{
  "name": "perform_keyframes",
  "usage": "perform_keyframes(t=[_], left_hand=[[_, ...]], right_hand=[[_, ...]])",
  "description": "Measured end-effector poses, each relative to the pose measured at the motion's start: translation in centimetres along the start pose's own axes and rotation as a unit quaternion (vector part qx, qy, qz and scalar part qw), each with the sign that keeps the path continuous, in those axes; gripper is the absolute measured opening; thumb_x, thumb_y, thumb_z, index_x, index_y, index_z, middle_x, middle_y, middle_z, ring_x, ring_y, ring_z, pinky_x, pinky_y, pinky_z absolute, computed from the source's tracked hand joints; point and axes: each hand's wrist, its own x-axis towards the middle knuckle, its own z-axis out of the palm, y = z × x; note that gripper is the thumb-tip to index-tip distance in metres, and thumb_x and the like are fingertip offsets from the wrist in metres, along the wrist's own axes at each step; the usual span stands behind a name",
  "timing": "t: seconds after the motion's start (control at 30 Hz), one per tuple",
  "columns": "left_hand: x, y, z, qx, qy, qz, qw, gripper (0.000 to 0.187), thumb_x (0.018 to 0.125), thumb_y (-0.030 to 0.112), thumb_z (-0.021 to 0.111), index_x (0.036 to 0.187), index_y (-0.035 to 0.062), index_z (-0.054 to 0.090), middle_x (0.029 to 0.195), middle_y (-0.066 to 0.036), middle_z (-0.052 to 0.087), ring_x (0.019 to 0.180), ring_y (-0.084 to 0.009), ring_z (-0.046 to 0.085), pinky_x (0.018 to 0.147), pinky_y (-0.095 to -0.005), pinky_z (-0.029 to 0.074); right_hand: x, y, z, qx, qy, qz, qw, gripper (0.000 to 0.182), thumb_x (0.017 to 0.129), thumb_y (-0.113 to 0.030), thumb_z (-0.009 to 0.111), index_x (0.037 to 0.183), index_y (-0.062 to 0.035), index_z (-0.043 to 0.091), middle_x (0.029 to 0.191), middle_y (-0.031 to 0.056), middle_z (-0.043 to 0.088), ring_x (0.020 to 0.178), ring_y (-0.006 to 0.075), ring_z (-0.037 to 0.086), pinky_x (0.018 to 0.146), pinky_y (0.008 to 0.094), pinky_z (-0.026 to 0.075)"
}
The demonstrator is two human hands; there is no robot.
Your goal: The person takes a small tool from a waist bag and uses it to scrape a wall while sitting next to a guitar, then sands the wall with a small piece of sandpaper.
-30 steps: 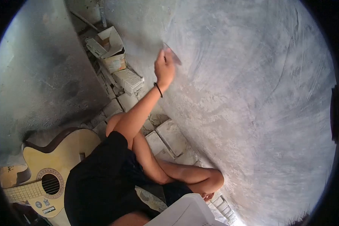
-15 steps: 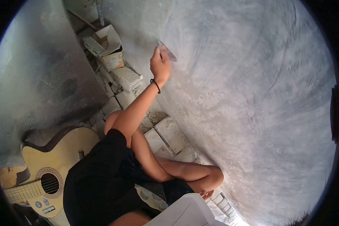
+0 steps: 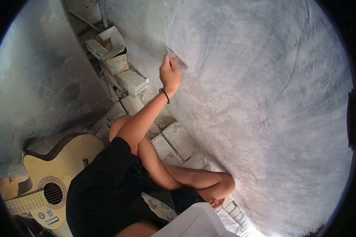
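Note:
My left hand (image 3: 170,77), a dark band round its wrist, reaches out to the grey wall (image 3: 265,102). Its fingers are closed on a putty knife (image 3: 177,59), whose thin blade lies close against the wall surface and is slightly blurred. Smears and pale streaks of filler spread over the wall around the blade. At the bottom edge part of my right arm (image 3: 136,230) shows; the right hand is hidden. A white object (image 3: 195,221) with a creased surface covers the area in front of that arm.
An acoustic guitar (image 3: 67,166) lies on the left. An open box (image 3: 114,47) stands on pale blocks (image 3: 132,81) near the wall's foot. More pale blocks (image 3: 178,138) line the floor beside my crossed legs (image 3: 158,166). A dark grey panel (image 3: 47,75) rises at upper left.
My left hand and the putty knife have moved slightly down and to the right along the wall. My legs and the guitar stay nearly where they were.

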Motion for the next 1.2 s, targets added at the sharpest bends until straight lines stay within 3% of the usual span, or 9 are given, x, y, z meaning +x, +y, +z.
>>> perform_keyframes(t=[0.13, 0.2, 0.27, 0.3, 0.4, 0.43, 1.0, 1.13, 1.2], left_hand=[[-1.2, -0.9, -0.4, 0.097, -0.049, 0.029, 0.994, 0.022, 0.099, 0.021, 0.048, 0.091, 0.0013, 0.055, 0.072, -0.021, 0.060, 0.068, -0.0394, 0.061, 0.061, -0.0467, 0.044], [-0.5, -1.0, -0.4, 0.005, -0.028, 0.011, 1.000, 0.022, 0.099, 0.021, 0.047, 0.092, 0.0018, 0.054, 0.071, -0.021, 0.059, 0.069, -0.0394, 0.061, 0.060, -0.0465, 0.043], [-0.8, -0.9, -0.3, 0.025, -0.012, 0.004, 1.000, 0.027, 0.102, 0.023, 0.048, 0.094, -0.0022, 0.054, 0.072, -0.018, 0.056, 0.066, -0.0242, 0.053, 0.065, -0.0388, 0.044], [-2.3, -0.6, 0.0, 0.084, -0.031, 0.020, 0.996, 0.024, 0.101, 0.023, 0.047, 0.095, 0.0022, 0.057, 0.071, -0.020, 0.060, 0.067, -0.0380, 0.061, 0.060, -0.0452, 0.044], [-0.8, -0.4, -0.5, 0.064, -0.028, 0.071, 0.995, 0.026, 0.101, 0.025, 0.047, 0.096, 0.0020, 0.057, 0.073, -0.021, 0.061, 0.068, -0.0390, 0.061, 0.060, -0.0455, 0.044], [0.1, -0.2, -0.6, 0.034, -0.016, 0.005, 0.999, 0.026, 0.101, 0.025, 0.047, 0.097, 0.0016, 0.057, 0.074, -0.022, 0.061, 0.070, -0.0394, 0.062, 0.062, -0.0458, 0.044], [-1.3, -1.8, -0.6, 0.065, -0.023, -0.047, 0.996, 0.030, 0.103, 0.029, 0.046, 0.094, 0.0015, 0.056, 0.076, -0.023, 0.061, 0.074, -0.0458, 0.059, 0.065, -0.0465, 0.045], [-1.7, -1.3, -1.2, 0.085, -0.070, 0.017, 0.994, 0.034, 0.103, 0.030, 0.044, 0.092, 0.0004, 0.054, 0.076, -0.023, 0.061, 0.068, -0.0423, 0.058, 0.063, -0.0460, 0.045], [1.0, -2.2, -1.8, -0.021, -0.054, -0.066, 0.996, 0.032, 0.104, 0.027, 0.047, 0.090, -0.0011, 0.054, 0.066, -0.013, 0.052, 0.062, -0.0207, 0.047, 0.062, -0.0353, 0.042]], right_hand=[[0.0, -0.5, 0.7, 0.065, -0.005, -0.012, 0.998, 0.081, 0.098, -0.061, 0.040, 0.147, 0.0030, 0.033, 0.147, 0.0275, 0.037, 0.134, 0.0402, 0.038, 0.110, 0.0496, 0.031], [0.4, 0.8, 0.6, 0.040, 0.004, -0.006, 0.999, 0.081, 0.098, -0.061, 0.041, 0.147, 0.0027, 0.033, 0.147, 0.0277, 0.037, 0.134, 0.0403, 0.038, 0.110, 0.0494, 0.031], [0.3, 1.7, 1.0, 0.022, 0.009, 0.002, 1.000, 0.081, 0.097, -0.060, 0.041, 0.147, 0.0024, 0.034, 0.147, 0.0279, 0.037, 0.134, 0.0404, 0.038, 0.110, 0.0493, 0.031], [0.2, 2.0, 1.4, 0.056, 0.016, 0.001, 0.998, 0.080, 0.097, -0.060, 0.042, 0.147, 0.0022, 0.034, 0.147, 0.0278, 0.037, 0.134, 0.0405, 0.039, 0.109, 0.0492, 0.031], [0.4, 0.4, 0.9, 0.047, 0.015, 0.002, 0.999, 0.081, 0.097, -0.061, 0.042, 0.147, 0.0021, 0.034, 0.146, 0.0276, 0.038, 0.133, 0.0403, 0.040, 0.109, 0.0489, 0.032], [0.2, -0.4, 0.5, 0.009, 0.010, 0.006, 1.000, 0.081, 0.097, -0.062, 0.042, 0.146, 0.0023, 0.035, 0.146, 0.0273, 0.038, 0.132, 0.0400, 0.041, 0.108, 0.0488, 0.032], [0.2, -0.5, 0.8, 0.081, 0.013, -0.017, 0.996, 0.084, 0.097, -0.064, 0.041, 0.146, 0.0037, 0.033, 0.144, 0.0259, 0.039, 0.129, 0.0373, 0.043, 0.105, 0.0466, 0.037], [0.5, 0.6, 1.4, 0.076, 0.022, -0.014, 0.997, 0.083, 0.098, -0.063, 0.040, 0.147, 0.0038, 0.033, 0.145, 0.0256, 0.038, 0.130, 0.0370, 0.043, 0.105, 0.0465, 0.037], [0.5, 0.7, 0.4, 0.045, -0.008, -0.007, 0.999, 0.083, 0.098, -0.063, 0.040, 0.146, 0.0035, 0.033, 0.144, 0.0258, 0.039, 0.130, 0.0373, 0.043, 0.105, 0.0469, 0.037]])
